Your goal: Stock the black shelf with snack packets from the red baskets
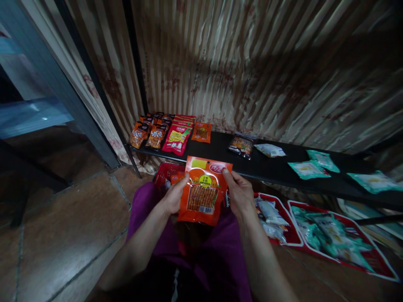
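Between my two hands is an orange snack packet (pixel 203 197) with a clear window showing brown sticks, its printed front facing me. My left hand (pixel 175 195) grips its left edge, thumb on the front. The right edge is pinched by my right hand (pixel 239 191), thumb near the top corner. Beyond it on the black shelf (pixel 217 155) lies a similar orange packet (pixel 202 132). Left of that one are red packets (pixel 178 136) and small orange-and-black packets (pixel 156 136). A red basket (pixel 163 170) holding more orange packets is partly hidden behind my left hand.
Farther right on the shelf lie a dark packet (pixel 242 145), a white packet (pixel 270 150) and several green packets (pixel 308 169). Below stand a red basket of white packets (pixel 272 216) and another of green packets (pixel 333 235). A striped curtain (pixel 252 75) hangs behind; a black post (pixel 136 54) rises at left.
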### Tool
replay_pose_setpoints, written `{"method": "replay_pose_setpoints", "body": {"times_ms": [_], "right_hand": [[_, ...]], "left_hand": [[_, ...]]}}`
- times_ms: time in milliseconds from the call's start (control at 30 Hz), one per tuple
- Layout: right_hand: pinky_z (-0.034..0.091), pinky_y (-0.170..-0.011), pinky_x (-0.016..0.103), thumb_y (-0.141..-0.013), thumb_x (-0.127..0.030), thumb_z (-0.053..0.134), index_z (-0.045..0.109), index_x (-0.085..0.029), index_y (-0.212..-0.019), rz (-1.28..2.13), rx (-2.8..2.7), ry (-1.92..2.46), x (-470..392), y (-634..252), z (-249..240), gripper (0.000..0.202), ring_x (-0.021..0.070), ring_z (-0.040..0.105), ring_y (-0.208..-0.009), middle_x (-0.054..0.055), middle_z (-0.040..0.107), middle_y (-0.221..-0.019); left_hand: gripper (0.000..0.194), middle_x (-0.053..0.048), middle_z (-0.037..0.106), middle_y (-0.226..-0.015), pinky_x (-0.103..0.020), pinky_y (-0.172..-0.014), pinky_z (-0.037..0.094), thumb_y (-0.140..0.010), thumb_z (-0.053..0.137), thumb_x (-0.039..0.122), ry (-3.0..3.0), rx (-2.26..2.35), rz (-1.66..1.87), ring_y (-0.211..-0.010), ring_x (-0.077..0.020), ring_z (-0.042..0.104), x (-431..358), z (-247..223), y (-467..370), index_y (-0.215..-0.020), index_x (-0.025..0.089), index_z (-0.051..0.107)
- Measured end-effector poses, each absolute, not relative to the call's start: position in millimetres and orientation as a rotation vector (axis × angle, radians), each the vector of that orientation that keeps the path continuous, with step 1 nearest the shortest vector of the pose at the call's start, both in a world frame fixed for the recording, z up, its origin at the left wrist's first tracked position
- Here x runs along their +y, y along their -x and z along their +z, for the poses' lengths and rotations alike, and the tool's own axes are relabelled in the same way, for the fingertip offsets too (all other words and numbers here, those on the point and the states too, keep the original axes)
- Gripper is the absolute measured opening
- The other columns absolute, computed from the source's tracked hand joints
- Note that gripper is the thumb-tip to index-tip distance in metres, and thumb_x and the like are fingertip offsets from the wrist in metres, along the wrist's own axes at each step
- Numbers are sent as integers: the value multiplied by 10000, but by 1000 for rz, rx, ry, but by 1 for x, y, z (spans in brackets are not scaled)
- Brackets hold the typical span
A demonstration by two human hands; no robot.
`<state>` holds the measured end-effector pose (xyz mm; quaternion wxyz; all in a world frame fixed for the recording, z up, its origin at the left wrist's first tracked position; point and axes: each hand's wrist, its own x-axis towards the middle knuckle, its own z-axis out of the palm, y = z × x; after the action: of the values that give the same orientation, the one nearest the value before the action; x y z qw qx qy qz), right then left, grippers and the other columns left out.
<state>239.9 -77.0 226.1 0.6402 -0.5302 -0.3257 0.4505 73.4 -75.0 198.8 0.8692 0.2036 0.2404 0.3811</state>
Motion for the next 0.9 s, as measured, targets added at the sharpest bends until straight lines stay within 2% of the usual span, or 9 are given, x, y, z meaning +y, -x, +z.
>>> {"method": "replay_pose_setpoints", "body": {"times_ms": [100,267,567,767,900], "right_hand": [[534,-592,296,-543,-382,799,714,-209,-747,1097,-592,1155,-76,-236,226,281,186,657,-628,-19,703,-633],[528,-549,257,-524,-348,817,712,-194,-720,1139,-543,1121,-79,-236,223,270,157,650,-571,-8,715,-647],[509,-501,207,-525,-303,813,719,-182,-708,1187,-524,1105,-85,-231,224,239,131,643,-527,-3,724,-653],[534,-512,235,-518,-275,814,706,-177,-693,1197,-437,1068,-81,-229,226,228,143,649,-514,6,727,-656],[549,-520,238,-518,-251,815,693,-165,-679,1184,-396,1055,-76,-231,228,219,142,649,-511,7,718,-624]], "left_hand": [[443,-129,704,-958,-443,-900,463,-756,607,491,-435,514,825,-996,-293,628,-75,202,-72,-1018,137,653],[345,-95,713,-933,-372,-919,450,-659,745,340,-497,644,1063,-965,-246,639,-71,203,-72,-929,134,685],[282,-41,716,-766,-349,-855,450,-605,773,356,-556,756,1239,-771,-190,655,-69,204,-78,-770,142,692],[283,-46,716,-826,-317,-922,398,-571,792,290,-562,742,1194,-935,-199,628,-70,207,-74,-790,139,696],[267,-38,712,-787,-300,-888,406,-552,793,250,-608,723,1137,-878,-185,634,-71,199,-69,-778,136,705]]}}
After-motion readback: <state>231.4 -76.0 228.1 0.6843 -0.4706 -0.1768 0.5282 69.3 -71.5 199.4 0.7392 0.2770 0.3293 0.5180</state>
